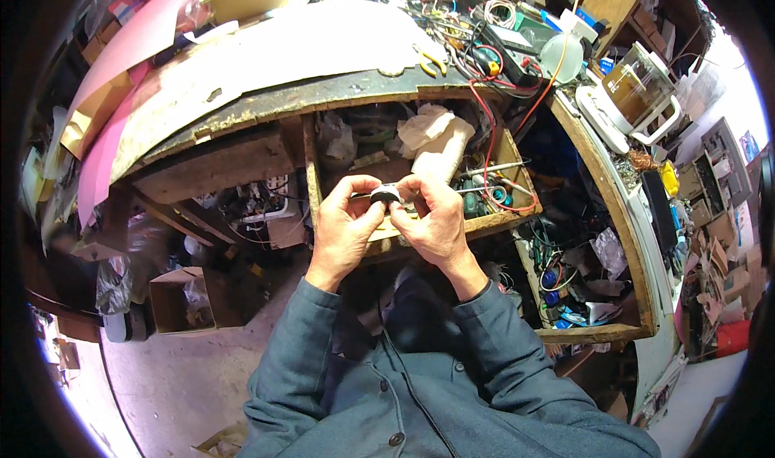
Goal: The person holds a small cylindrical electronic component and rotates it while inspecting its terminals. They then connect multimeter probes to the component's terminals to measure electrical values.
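Note:
Between both hands, above the front edge of an open wooden drawer (484,225), I hold a small round black part with a pale rim (386,193). My left hand (343,230) pinches it from the left with thumb and forefinger. From the right, my right hand (433,222) closes its thumb and fingers on the same part. The fingers cover much of it, so its exact kind does not show. Just behind the hands, a crumpled cream cloth (440,147) lies in the drawer beside screwdrivers (494,170) and teal-handled tools (498,197).
A workbench with a white sheet (315,50) spans the far side, with yellow-handled pliers (430,60) at its edge. A multimeter (507,50) with red and black leads lies behind. A second drawer (638,296) of wires stands open right; a cardboard box (184,299) sits left.

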A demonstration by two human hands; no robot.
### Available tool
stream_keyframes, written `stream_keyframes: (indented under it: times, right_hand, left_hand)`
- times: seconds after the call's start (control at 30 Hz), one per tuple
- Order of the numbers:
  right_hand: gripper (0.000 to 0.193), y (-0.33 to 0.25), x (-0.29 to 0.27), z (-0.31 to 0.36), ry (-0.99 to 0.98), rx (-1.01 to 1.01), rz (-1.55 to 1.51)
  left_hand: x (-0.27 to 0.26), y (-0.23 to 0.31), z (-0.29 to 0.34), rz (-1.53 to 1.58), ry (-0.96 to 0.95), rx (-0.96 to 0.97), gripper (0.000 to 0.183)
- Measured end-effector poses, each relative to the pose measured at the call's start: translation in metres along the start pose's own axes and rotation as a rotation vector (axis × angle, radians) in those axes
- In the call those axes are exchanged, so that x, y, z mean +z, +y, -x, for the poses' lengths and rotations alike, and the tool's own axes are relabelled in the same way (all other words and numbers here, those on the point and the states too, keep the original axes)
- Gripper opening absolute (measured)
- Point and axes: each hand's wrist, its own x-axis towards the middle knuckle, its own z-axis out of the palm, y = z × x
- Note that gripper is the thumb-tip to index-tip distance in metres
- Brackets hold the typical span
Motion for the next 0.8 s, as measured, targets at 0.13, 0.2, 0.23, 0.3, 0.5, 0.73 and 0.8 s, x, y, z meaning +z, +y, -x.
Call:
stream_keyframes:
  times: [0.13, 0.2, 0.23, 0.3, 0.5, 0.73, 0.8]
  right_hand:
    - [0.021, -0.0022, -0.0010, 0.0004, -0.024, 0.003, 0.022]
    - [0.020, -0.0013, 0.0001, 0.0002, -0.002, -0.009, 0.009]
    - [0.020, -0.0009, 0.0003, 0.0001, 0.009, -0.014, 0.002]
    - [0.019, -0.0019, -0.0014, 0.0009, 0.003, 0.017, 0.015]
    - [0.019, -0.0036, 0.0011, -0.0011, 0.005, 0.010, -0.024]
    - [0.020, -0.0050, -0.0032, -0.0007, -0.055, 0.080, 0.046]
    - [0.020, 0.0013, 0.0014, 0.0000, -0.016, 0.022, -0.011]
  left_hand:
    - [-0.0027, -0.0019, 0.0011, -0.003, -0.006, -0.005, 0.027]
    - [-0.0019, -0.0032, -0.0013, 0.016, -0.010, -0.005, 0.027]
    - [-0.0016, -0.0050, -0.0027, 0.025, -0.012, -0.004, 0.027]
    - [-0.0005, -0.0067, -0.0032, 0.026, -0.014, 0.006, 0.026]
    - [-0.0005, -0.0034, -0.0005, 0.036, 0.003, 0.013, 0.028]
    - [-0.0005, -0.0064, -0.0009, 0.015, 0.011, 0.018, 0.027]
    - [0.0000, -0.0042, -0.0018, -0.038, 0.024, 0.019, 0.025]
